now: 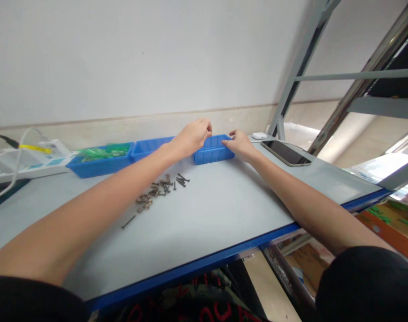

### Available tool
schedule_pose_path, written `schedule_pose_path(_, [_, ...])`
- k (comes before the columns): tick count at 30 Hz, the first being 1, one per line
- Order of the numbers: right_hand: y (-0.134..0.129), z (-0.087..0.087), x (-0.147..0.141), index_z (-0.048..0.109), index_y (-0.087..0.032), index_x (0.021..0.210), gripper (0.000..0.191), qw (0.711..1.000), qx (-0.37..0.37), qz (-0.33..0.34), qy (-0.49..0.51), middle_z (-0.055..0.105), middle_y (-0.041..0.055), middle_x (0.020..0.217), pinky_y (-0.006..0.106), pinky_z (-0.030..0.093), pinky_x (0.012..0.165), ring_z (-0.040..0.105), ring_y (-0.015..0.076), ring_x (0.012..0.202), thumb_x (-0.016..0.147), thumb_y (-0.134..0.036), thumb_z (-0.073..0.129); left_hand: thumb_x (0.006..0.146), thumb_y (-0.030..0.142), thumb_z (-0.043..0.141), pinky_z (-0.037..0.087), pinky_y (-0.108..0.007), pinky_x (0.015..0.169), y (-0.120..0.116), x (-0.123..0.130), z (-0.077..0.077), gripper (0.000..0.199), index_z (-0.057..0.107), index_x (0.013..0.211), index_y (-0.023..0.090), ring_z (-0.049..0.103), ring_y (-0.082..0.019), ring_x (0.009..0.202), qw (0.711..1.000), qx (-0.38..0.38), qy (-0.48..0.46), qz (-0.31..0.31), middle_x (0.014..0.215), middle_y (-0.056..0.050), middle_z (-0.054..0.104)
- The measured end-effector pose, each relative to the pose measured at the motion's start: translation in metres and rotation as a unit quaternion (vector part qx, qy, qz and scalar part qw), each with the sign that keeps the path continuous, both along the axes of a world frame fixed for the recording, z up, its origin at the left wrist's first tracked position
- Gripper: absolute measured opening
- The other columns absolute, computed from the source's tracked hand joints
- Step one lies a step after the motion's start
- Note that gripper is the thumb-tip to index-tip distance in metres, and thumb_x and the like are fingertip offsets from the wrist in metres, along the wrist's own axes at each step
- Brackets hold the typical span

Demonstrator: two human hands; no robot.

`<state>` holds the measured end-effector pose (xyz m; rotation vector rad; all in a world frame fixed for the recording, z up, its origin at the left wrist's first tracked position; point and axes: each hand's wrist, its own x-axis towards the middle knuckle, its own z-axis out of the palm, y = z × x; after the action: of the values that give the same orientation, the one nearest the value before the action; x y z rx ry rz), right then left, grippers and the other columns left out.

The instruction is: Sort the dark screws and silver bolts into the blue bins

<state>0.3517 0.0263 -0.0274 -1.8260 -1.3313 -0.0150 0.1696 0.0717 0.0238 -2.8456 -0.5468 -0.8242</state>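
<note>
My left hand (195, 135) is over a blue plastic bin (214, 155), with its fingers curled and pinched together; whatever they hold, if anything, is hidden. At the right end of that same bin, my right hand (239, 144) grips the rim with thumb and fingers. A second blue bin (150, 146) stands to the left, partly covered by my left forearm. In front of the bins lies a loose pile of small brass-coloured metal pieces (153, 192). Several dark screws (181, 180) lie beside the pile, and one longer screw (128, 222) is apart, nearer me.
Farther left, another blue bin (99, 167) holds green plastic bags. A white power strip (52, 161) with cables is at the left end. On the right lie a phone (286, 153) and a small white case (259, 136). A metal rack (297, 76) rises behind them.
</note>
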Motion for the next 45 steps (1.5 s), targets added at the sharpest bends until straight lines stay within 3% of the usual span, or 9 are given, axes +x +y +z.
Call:
schedule_pose_path(3, [0.001,0.000,0.005,0.059,-0.013,0.088,0.023,0.999,-0.019,-0.012,0.029,0.057,0.0049,0.072,0.032,0.044,0.064,0.054,0.0194,0.066,0.067,-0.017,0.052,0.084,0.019,0.051,0.044,-0.029,0.078,0.017,-0.009,0.001,0.024,0.056,0.106,0.009,0.058,-0.018,0.083,0.997,-0.049,0.054,0.038,0.089,-0.008,0.064])
schedule_pose_path(5, [-0.001,0.005,0.008,0.058,-0.015,0.094,0.027,1.000,-0.003,-0.004,0.027,0.055,0.0031,0.072,0.030,0.044,0.064,0.052,0.0177,0.066,0.069,-0.016,0.050,0.084,0.021,0.052,0.043,-0.029,0.080,0.017,-0.017,-0.003,0.026,0.057,0.107,0.011,0.058,-0.017,0.085,0.996,-0.047,0.076,0.031,0.092,-0.008,0.064])
schedule_pose_path(11, [-0.016,0.022,0.010,0.053,-0.019,0.104,0.030,0.985,0.141,0.062,-0.084,0.049,0.0010,0.073,0.030,0.042,0.070,0.047,0.0159,0.069,0.075,-0.015,0.047,0.088,0.023,0.043,0.041,-0.031,0.086,-0.015,-0.049,-0.005,0.024,0.059,0.103,0.015,0.054,-0.019,0.096,0.998,0.052,0.035,-0.013,0.100,-0.007,0.060])
schedule_pose_path(17, [-0.027,0.026,0.004,0.052,-0.019,0.103,0.028,0.973,0.181,0.085,-0.119,0.048,0.0011,0.072,0.030,0.041,0.067,0.047,0.0167,0.068,0.076,-0.016,0.046,0.087,0.018,0.041,0.042,-0.032,0.086,-0.033,-0.075,-0.005,0.023,0.060,0.098,0.013,0.054,-0.019,0.094,0.997,0.074,0.019,-0.015,0.097,-0.008,0.060])
schedule_pose_path(24, [-0.033,0.031,-0.007,0.054,-0.016,0.104,0.030,0.959,0.211,0.120,-0.147,0.056,0.0044,0.082,0.030,0.041,0.065,0.048,0.0161,0.068,0.075,-0.016,0.046,0.084,0.011,0.041,0.044,-0.036,0.088,-0.044,-0.053,-0.009,0.029,0.058,0.108,0.011,0.055,-0.022,0.102,0.987,0.120,0.082,-0.065,0.110,-0.011,0.061])
schedule_pose_path(28, [-0.037,0.033,-0.012,0.054,-0.018,0.105,0.031,0.958,0.203,0.134,-0.155,0.058,0.0046,0.084,0.030,0.041,0.064,0.050,0.0164,0.069,0.075,-0.016,0.045,0.081,0.004,0.041,0.041,-0.033,0.096,-0.049,-0.032,-0.010,0.052,0.037,0.133,0.009,0.045,-0.022,0.122,0.974,0.123,0.169,-0.088,0.138,-0.012,0.043])
schedule_pose_path(31, [-0.038,0.035,-0.014,0.054,-0.018,0.105,0.032,0.954,0.206,0.133,-0.171,0.059,0.0060,0.087,0.031,0.042,0.065,0.052,0.0172,0.070,0.075,-0.015,0.044,0.081,0.003,0.042,0.041,-0.031,0.097,-0.049,-0.023,-0.005,0.057,0.033,0.137,0.011,0.043,-0.021,0.125,0.963,0.109,0.234,-0.082,0.145,-0.011,0.033])
schedule_pose_path(38, [-0.042,0.041,-0.016,0.057,-0.018,0.103,0.031,0.955,0.208,0.112,-0.181,0.060,0.0076,0.090,0.033,0.042,0.068,0.053,0.0189,0.074,0.075,-0.015,0.044,0.081,0.003,0.044,0.044,-0.032,0.091,-0.041,-0.028,0.009,0.034,0.061,0.110,0.010,0.052,-0.024,0.113,0.957,0.122,0.257,-0.053,0.129,-0.014,0.051])
schedule_pose_path(45, [-0.045,0.043,-0.019,0.057,-0.018,0.103,0.030,0.948,0.224,0.120,-0.191,0.059,0.0069,0.089,0.031,0.042,0.066,0.052,0.0177,0.073,0.076,-0.013,0.045,0.081,0.003,0.042,0.045,-0.028,0.081,-0.036,-0.033,0.006,0.030,0.064,0.101,0.008,0.059,-0.021,0.098,0.955,0.090,0.279,-0.034,0.113,-0.014,0.059])
